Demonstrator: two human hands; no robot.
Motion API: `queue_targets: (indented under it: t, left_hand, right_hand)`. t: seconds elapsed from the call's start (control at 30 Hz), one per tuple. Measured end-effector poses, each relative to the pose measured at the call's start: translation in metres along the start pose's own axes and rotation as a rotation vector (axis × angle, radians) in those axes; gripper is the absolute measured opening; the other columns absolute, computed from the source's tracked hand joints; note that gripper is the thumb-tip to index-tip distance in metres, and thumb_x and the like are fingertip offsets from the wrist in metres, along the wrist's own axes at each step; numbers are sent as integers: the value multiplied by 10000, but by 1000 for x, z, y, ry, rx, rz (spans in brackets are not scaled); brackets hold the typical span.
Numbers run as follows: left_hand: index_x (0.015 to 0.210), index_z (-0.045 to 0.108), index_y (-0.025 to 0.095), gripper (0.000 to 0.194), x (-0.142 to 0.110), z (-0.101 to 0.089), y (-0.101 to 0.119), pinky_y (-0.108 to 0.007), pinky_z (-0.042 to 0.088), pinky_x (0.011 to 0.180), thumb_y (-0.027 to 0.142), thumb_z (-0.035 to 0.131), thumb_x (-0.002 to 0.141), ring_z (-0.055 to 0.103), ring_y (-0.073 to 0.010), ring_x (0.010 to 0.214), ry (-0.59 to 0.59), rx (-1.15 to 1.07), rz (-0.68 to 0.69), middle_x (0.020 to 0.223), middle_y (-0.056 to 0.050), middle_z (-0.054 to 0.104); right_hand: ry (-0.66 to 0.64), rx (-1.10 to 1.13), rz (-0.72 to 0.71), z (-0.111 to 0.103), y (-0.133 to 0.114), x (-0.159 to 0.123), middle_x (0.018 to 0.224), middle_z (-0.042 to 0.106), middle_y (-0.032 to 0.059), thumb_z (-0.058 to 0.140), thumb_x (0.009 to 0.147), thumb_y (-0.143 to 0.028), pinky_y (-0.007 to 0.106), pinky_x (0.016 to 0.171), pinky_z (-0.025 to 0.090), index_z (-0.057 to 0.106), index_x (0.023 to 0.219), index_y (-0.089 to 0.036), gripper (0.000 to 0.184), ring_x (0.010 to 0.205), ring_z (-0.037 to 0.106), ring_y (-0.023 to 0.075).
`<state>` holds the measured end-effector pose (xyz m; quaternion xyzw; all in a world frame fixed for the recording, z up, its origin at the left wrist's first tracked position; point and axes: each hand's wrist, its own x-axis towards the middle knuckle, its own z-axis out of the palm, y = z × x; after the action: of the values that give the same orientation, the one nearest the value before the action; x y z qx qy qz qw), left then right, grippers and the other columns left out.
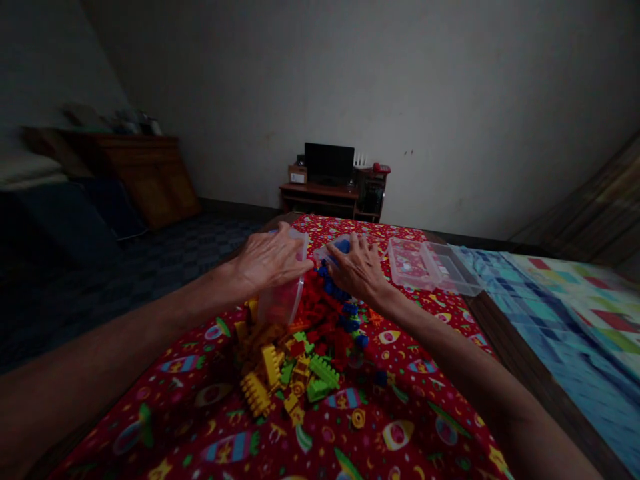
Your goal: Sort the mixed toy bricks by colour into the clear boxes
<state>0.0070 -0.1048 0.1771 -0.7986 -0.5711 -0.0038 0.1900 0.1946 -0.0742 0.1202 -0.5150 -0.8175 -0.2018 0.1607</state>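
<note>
A heap of toy building bricks lies on a red patterned tablecloth (230, 427). Yellow bricks (270, 367), green bricks (323, 373), red bricks (320, 313) and blue bricks (350, 323) make it up. My left hand (273, 260) grips a clear plastic box (283, 303) that stands tipped on its side against the heap. Over at the far side of the heap, my right hand (357, 270) is closed around a smaller clear container (323, 253) with blue pieces in it. Its fingertips are partly hidden.
An open clear plastic case (413, 263) with its lid lies right of my right hand. One yellow ring-shaped piece (358, 419) sits apart, near me. A bed with a blue checked sheet (550, 347) adjoins the right side. A desk with a monitor (329, 163) stands beyond.
</note>
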Motion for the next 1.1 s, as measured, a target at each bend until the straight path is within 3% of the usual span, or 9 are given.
queue_targets:
  t: [0.17,0.43,0.8,0.97,1.1]
  left_hand:
    - [1133,569,117,575,-5,-13,6,-325,456,641,575,311,900,616,-252,802,-14,61,-31,1095,-185,519]
    - [1169,553,138,553,-10,-24,13,-364,480,657,547,289,907,626,-275,817,12,55,-43,1156,-184,495]
    - [1125,575,174,461,-8,-21,20,-362,488,648,501,342,898,631,-274,827,46,46,-93,1134,-179,532]
    - [1113,590,169,481,-12,-29,21,-389,487,655,532,380,878,640,-294,818,48,19,-143,1185,-196,516]
    - [1199,533,193,534,-16,-35,21,-345,484,631,573,320,889,652,-267,800,74,80,-141,1269,-184,469]
  right_hand:
    - [-14,-27,-27,-4,-3,2,1472,317,151,356,943,-418,561,954,310,388,1395,-305,467,1236,384,365]
    - [33,-27,-89,-10,-5,4,1471,324,136,358,947,-419,553,961,302,424,1366,-298,442,1242,377,344]
    - [122,19,-112,-15,-2,4,1459,344,130,401,931,-425,533,957,300,461,1355,-297,447,1265,341,356]
    - [133,43,-129,-12,1,5,1465,333,128,392,933,-440,529,955,302,476,1344,-306,440,1257,349,345]
    - [156,50,-129,-13,4,3,1467,330,122,398,927,-464,529,959,298,475,1345,-311,451,1267,332,344]
